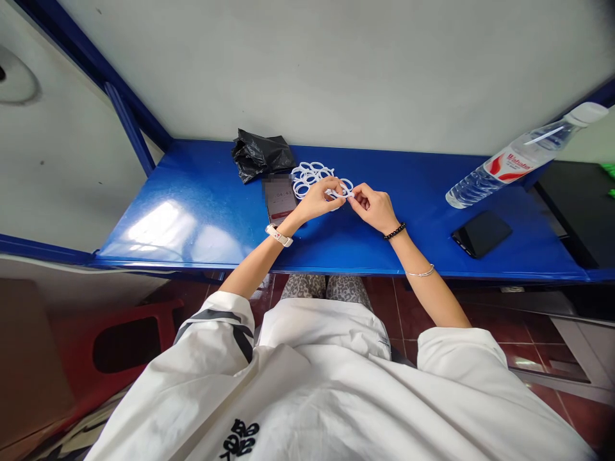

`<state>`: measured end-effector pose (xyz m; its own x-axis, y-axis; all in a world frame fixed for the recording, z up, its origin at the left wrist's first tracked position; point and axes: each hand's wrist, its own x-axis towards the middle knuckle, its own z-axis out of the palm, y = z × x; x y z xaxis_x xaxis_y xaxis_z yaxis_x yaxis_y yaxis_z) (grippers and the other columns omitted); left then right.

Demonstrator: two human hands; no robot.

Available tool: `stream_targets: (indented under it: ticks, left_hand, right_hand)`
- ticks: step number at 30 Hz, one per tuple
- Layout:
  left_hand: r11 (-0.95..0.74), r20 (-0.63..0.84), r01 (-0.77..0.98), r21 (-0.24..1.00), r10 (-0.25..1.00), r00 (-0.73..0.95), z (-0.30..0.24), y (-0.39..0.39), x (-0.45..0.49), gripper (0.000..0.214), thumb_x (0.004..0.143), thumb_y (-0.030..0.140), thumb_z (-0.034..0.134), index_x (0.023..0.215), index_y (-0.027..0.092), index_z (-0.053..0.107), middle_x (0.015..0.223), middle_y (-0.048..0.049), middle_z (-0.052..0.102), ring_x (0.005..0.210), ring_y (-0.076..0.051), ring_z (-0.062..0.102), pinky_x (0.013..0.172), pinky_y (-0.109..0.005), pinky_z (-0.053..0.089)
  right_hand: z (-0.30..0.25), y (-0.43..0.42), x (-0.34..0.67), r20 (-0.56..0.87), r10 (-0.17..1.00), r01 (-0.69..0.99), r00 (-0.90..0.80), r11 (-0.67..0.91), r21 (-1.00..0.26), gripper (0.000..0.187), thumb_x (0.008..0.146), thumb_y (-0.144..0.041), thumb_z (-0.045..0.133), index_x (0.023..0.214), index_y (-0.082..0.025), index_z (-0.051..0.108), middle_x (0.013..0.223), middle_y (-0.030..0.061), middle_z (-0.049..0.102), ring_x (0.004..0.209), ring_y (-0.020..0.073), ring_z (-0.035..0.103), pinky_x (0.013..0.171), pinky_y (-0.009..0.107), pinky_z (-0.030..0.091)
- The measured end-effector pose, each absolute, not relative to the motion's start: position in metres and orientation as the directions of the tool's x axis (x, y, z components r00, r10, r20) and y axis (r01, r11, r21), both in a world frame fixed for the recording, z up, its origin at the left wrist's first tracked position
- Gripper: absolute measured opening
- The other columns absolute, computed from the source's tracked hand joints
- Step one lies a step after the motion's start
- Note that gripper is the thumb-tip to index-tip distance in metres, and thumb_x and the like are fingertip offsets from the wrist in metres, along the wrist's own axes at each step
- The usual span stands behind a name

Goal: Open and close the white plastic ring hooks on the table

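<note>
Over the blue table, my left hand and my right hand meet, both pinching a small white plastic ring between their fingertips. Just beyond the hands lies a pile of several white rings on the table. A watch sits on my left wrist, a dark bead bracelet and a thin bangle on my right arm.
A crumpled black plastic bag lies at the back of the table. A phone with a lit screen rests beside my left hand. A dark phone and a tipped water bottle are at the right. A red stool stands lower left.
</note>
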<state>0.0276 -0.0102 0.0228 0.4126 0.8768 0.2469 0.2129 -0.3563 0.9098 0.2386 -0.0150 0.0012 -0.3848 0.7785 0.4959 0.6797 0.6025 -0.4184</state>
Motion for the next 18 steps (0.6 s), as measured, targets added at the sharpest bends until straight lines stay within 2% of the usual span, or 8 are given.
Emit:
stream_targets:
  ticks: [4,8,14,18]
  left_hand:
    - [-0.375,0.273,0.184,0.908,0.866,0.419,0.0201,-0.0102,0.0274,0.016,0.086,0.027,0.070,0.084,0.017,0.057,0.109,-0.0096,0.067,0.092,-0.016,0.065,0.073,-0.026,0.056]
    - [-0.393,0.298,0.147,0.908,0.850,0.435,0.0198,-0.0104,0.0260,0.025,0.085,0.032,0.074,0.098,0.019,0.056,0.113,-0.0091,0.068,0.091,-0.015,0.067,0.071,-0.024,0.057]
    - [-0.449,0.310,0.226,0.864,0.830,0.464,0.0187,-0.0096,0.0241,0.035,0.087,0.045,0.075,0.106,0.020,0.060,0.120,-0.0089,0.069,0.085,-0.014,0.069,0.071,-0.026,0.058]
    - [-0.484,0.333,0.259,0.836,0.823,0.461,0.0153,-0.0077,0.0241,0.036,0.088,0.042,0.075,0.112,0.018,0.063,0.123,-0.0111,0.071,0.083,-0.015,0.071,0.073,-0.028,0.059]
  right_hand:
    - [0.0012,-0.0153,0.2383,0.500,0.776,0.679,-0.386,0.605,-0.416,0.031,0.103,-0.051,0.054,0.096,-0.023,0.065,0.068,0.0021,0.070,0.055,0.0178,0.062,0.058,0.029,0.046]
    - [0.0017,-0.0163,0.2380,0.485,0.778,0.686,-0.399,0.604,-0.405,0.025,0.102,-0.046,0.056,0.097,-0.023,0.065,0.067,0.0010,0.069,0.056,0.0172,0.062,0.059,0.028,0.045]
    - [0.0030,-0.0175,0.2382,0.482,0.776,0.687,-0.407,0.608,-0.398,0.015,0.097,-0.036,0.059,0.099,-0.023,0.065,0.066,-0.0012,0.068,0.053,0.0162,0.060,0.058,0.027,0.045]
    - [0.0035,-0.0176,0.2390,0.466,0.777,0.686,-0.423,0.611,-0.395,0.014,0.096,-0.034,0.060,0.100,-0.023,0.066,0.066,-0.0009,0.068,0.054,0.0167,0.060,0.059,0.028,0.045]
